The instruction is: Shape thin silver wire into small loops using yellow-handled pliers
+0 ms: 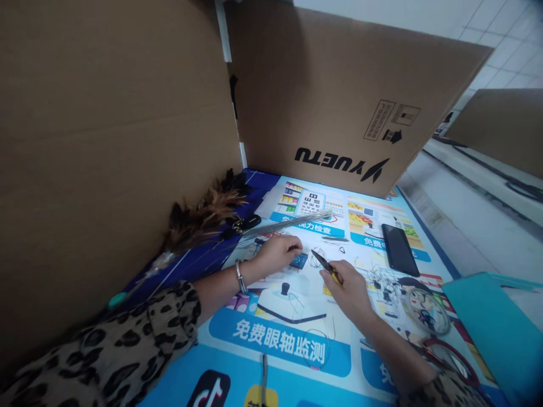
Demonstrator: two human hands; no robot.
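My left hand [278, 253] is over the printed mat [297, 305], its fingertips pressed together in a pinch. Whatever may be between those fingertips is too small to make out. In my right hand [351, 289] is a pair of pliers [322, 260] with dark jaws and yellow handles, pointing toward the left hand. A thin wire loop [317, 258] lies by the jaws, and I cannot tell whether they touch it. Behind both hands stretches a bundle of straight silvery wires [292, 222]. Small wire scraps [377, 280] are scattered to the right of the right hand.
Tall cardboard panels [339, 85] wall off the left and back. Brown feathers [203, 215] lie along the left panel. On the right are a black phone [400, 250], a clear round dish [428, 312], a red-rimmed round object [452, 362] and a teal folder [496, 328].
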